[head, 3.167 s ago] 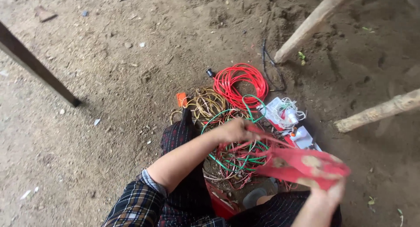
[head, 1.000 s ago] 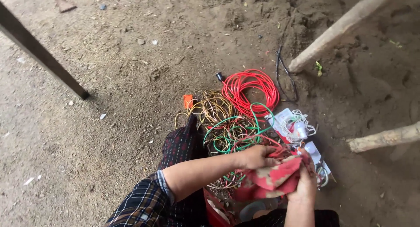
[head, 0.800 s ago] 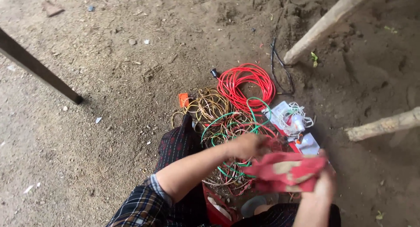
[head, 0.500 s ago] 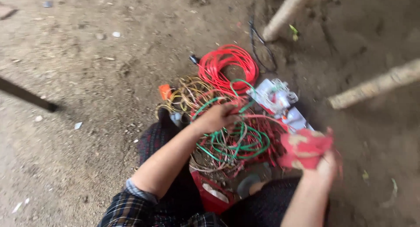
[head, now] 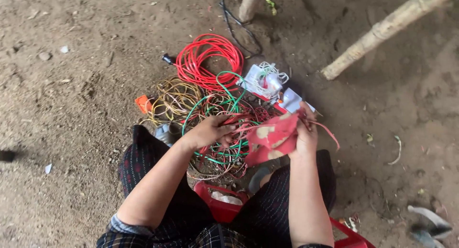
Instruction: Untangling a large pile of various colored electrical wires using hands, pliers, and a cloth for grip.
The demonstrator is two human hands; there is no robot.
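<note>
My left hand (head: 210,132) sits just left of centre, fingers curled down into the tangle of red and green wires (head: 224,133); they seem pinched on a few strands, though I cannot tell exactly which. My right hand (head: 306,133) is closed around a crumpled red cloth (head: 271,139), held just right of centre above my lap, its long side running left to right toward my left fingers, nearly touching them. A thin red strap (head: 327,132) trails off the cloth to the right. The wire tangle lies straight ahead of both hands, the left one nearer. Beyond it, toward the top, lies a red cable coil (head: 208,61), with yellowish wire (head: 174,97) to its lower left and a white socket block (head: 265,80) to the right. A red plastic stool (head: 222,210) shows under my knees.
</note>
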